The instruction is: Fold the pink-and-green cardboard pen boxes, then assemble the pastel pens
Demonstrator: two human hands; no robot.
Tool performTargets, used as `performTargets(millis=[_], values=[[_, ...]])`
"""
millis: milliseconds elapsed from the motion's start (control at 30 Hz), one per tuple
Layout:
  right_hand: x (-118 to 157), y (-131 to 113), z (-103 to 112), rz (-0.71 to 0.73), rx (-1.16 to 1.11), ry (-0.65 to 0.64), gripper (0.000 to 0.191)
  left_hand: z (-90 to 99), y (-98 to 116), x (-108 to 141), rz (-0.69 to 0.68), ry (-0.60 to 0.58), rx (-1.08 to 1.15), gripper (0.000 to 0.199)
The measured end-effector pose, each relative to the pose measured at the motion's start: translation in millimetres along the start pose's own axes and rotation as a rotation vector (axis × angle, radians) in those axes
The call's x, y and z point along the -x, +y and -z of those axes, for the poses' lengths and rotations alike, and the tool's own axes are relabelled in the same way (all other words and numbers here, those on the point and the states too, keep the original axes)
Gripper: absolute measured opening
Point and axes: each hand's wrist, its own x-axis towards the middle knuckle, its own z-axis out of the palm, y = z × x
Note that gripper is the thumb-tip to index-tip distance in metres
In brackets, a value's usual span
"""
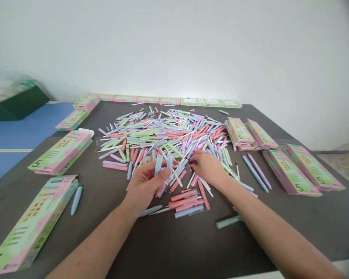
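A large mixed pile of pen parts (168,133) in blue, green, purple and coral lies across the dark table. My left hand (144,180) is closed around two light blue pen barrels (158,163), their round ends pointing up. White refills poke out beside its fingers. At the near edge of the pile, my right hand (206,166) has its fingers curled down among the parts; what they pinch, if anything, is hidden. Just in front of both hands lies a small group of coral pen barrels (183,203) with a blue barrel (189,211) at its near side.
Printed pen boxes (61,151) line the left edge, and others (292,172) stand on the right. A row of boxes (168,100) runs along the back by the wall. Two pens (256,172) lie right of the pile. A green bin (17,102) stands at far left.
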Motion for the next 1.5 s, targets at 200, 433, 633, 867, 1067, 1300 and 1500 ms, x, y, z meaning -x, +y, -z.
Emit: performTargets(millis=[200,433,633,867,1067,1300,1500], values=[[-1,-3,-1,0.000,0.021,0.000,0.032,0.7,-1,0,-0.016,-0.002,-0.016,0.025],[0,-9,-1,-0.022,0.013,-0.006,0.025,1.4,-1,0,-0.018,-0.023,-0.017,0.028],[-2,-14,-3,-0.048,0.036,-0.017,0.026,1.2,0,0,-0.009,-0.026,-0.021,0.027],[-9,-15,-3,-0.092,0.074,-0.038,0.023,0.8,0,0,-0.006,-0.024,-0.015,0.028],[-16,-16,-4,-0.121,0.091,-0.056,0.026,1.7,-1,-1,-0.014,-0.028,-0.008,0.026],[-20,-17,-2,-0.111,0.092,-0.076,0.025,2.1,-1,-1,-0.016,-0.020,-0.002,0.024],[-26,-24,-6,-0.132,0.112,-0.066,0.030,1.8,-1,-1,0.006,-0.003,0.013,0.027]])
